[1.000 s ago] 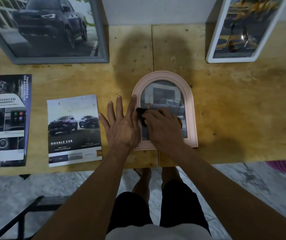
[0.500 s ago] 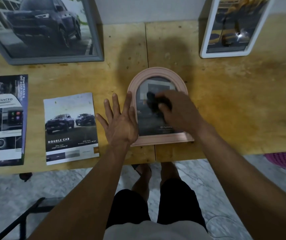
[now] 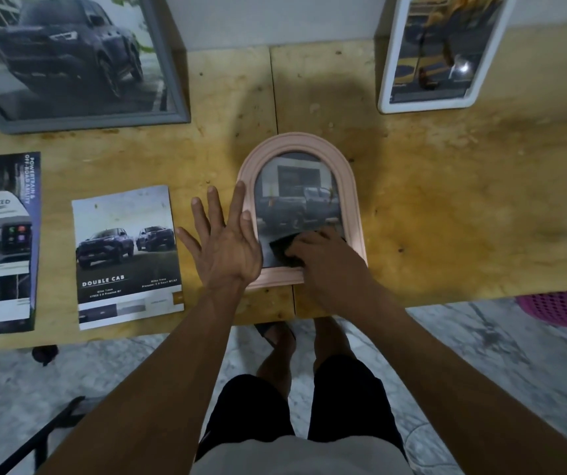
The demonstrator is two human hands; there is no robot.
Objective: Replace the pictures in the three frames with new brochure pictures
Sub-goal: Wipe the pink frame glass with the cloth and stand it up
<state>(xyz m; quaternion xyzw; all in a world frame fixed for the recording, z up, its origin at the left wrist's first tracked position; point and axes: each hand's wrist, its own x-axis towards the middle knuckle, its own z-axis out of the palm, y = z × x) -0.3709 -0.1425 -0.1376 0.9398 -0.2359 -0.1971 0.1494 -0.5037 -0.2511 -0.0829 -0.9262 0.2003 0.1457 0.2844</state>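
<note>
One arched pink frame (image 3: 301, 214) lies flat at centre of the wooden table (image 3: 446, 207), truck picture showing. Right hand (image 3: 326, 260) presses a black cloth (image 3: 284, 250) held under curled fingers onto its lower glass. Left hand (image 3: 224, 245), fingers straight and spread, rests on the frame's left edge. Double Cab brochure (image 3: 127, 257) lies left of it; grey frame (image 3: 69, 60) upper left, white frame (image 3: 436, 53) upper right.

Bare forearms, black shorts (image 3: 296, 406), a light grey shirt hem (image 3: 296, 457), and a dark sandal (image 3: 275, 332) on one foot
</note>
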